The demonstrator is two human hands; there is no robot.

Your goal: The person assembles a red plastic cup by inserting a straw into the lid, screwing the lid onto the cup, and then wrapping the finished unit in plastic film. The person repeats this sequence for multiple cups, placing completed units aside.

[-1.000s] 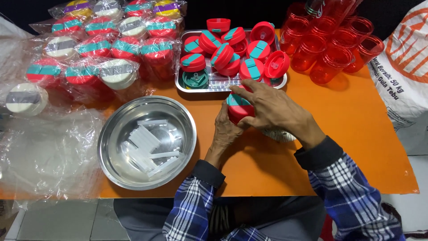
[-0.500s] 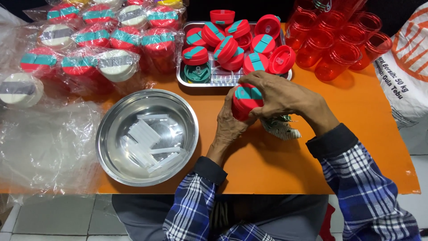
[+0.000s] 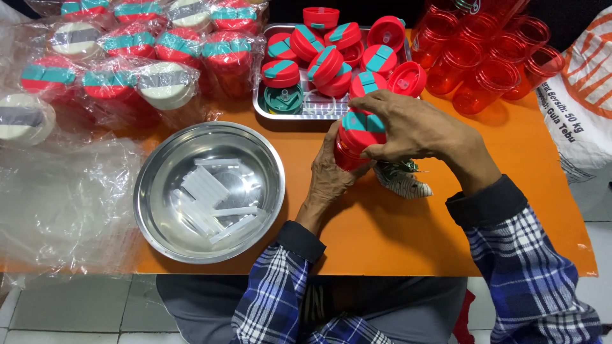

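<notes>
A red plastic tumbler (image 3: pixel 347 150) with a red and teal lid (image 3: pixel 361 124) stands on the orange table (image 3: pixel 408 236). My left hand (image 3: pixel 331 175) wraps around the tumbler's body from below. My right hand (image 3: pixel 414 127) lies over the lid, fingers curled on its rim. A round steel bowl (image 3: pixel 166 223) with several clear plastic straws (image 3: pixel 213 204) sits to the left of my hands. A crumpled patterned cloth (image 3: pixel 401 181) lies under my right wrist.
A steel tray (image 3: pixel 319 105) with several red and teal lids stands behind the tumbler. Empty red tumblers (image 3: pixel 491 57) cluster at the back right. Wrapped finished tumblers (image 3: pixel 127 57) fill the back left, beside loose clear plastic bags (image 3: pixel 57 204). A white sack (image 3: pixel 580 114) stands at the right.
Both hands stayed on the tumbler and its lid. My right hand's fingers shifted slightly round the lid. The view moved a little.
</notes>
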